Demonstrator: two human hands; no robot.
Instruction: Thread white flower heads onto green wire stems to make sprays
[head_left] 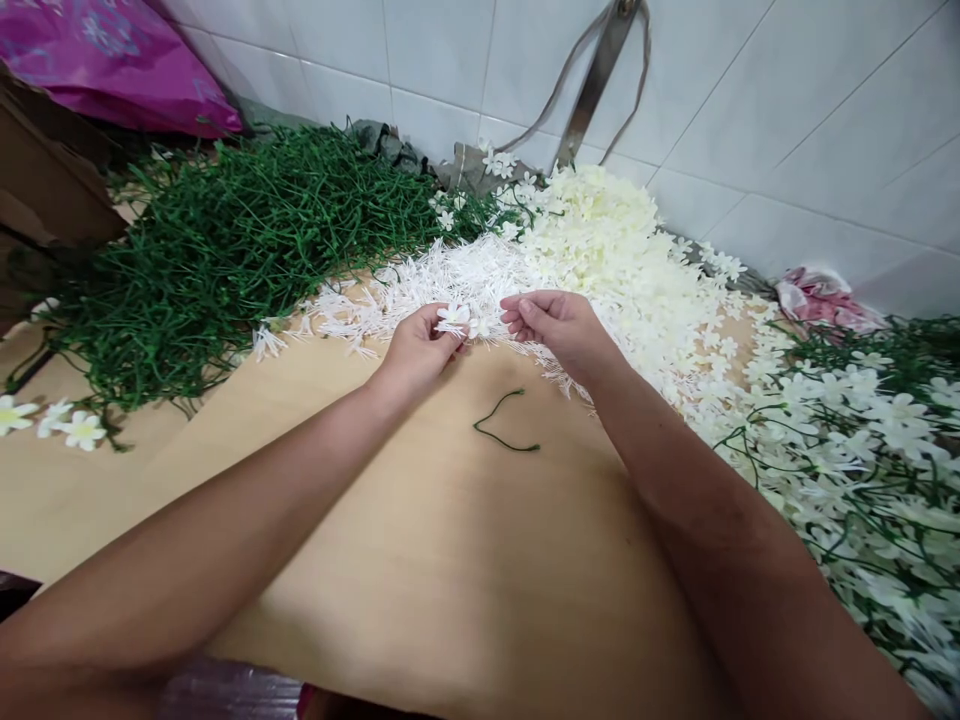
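Observation:
My left hand is closed in a pinch on a small white artificial flower at the near edge of a heap of white spiky plastic flower centres. My right hand is just to its right, fingers curled toward the flower; whether it holds a piece is hidden. A single bent green plastic stem lies on the tan board below both hands. A heap of cream petals lies behind my right hand.
A big tangle of green stems fills the left back. Finished stems with white flowers pile at the right, a few more at the left edge. White tiled wall behind, a magenta bag top left, a pink wrapper at right.

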